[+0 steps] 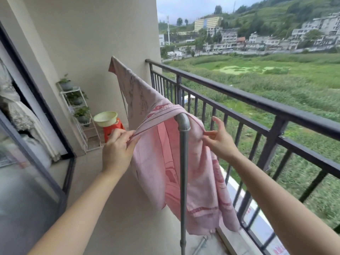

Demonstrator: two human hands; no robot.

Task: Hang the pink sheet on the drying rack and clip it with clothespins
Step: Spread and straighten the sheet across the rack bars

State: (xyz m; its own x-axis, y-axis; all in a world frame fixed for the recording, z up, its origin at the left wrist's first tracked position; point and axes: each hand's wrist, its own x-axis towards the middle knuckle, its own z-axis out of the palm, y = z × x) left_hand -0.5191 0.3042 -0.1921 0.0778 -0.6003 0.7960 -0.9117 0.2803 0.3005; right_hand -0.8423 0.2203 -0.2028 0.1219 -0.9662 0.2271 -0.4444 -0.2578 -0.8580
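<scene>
The pink sheet (161, 162) with darker pink patterns is draped over the top bar of a grey metal drying rack (183, 162), running from the near post back toward the wall. My left hand (117, 144) pinches the sheet's folded edge on the left side of the rack's near corner. On the right side, my right hand (219, 138) pinches the sheet's edge between thumb and forefinger, its other fingers spread. The sheet hangs down on both sides of the bar. No clothespins are visible.
A black metal balcony railing (257, 102) runs along the right, close to the rack. A white plant shelf (79, 115) with potted plants stands by the far wall, beside a red stool (113, 130) bearing a pale basin (105, 118). A glass sliding door (27, 162) lines the left.
</scene>
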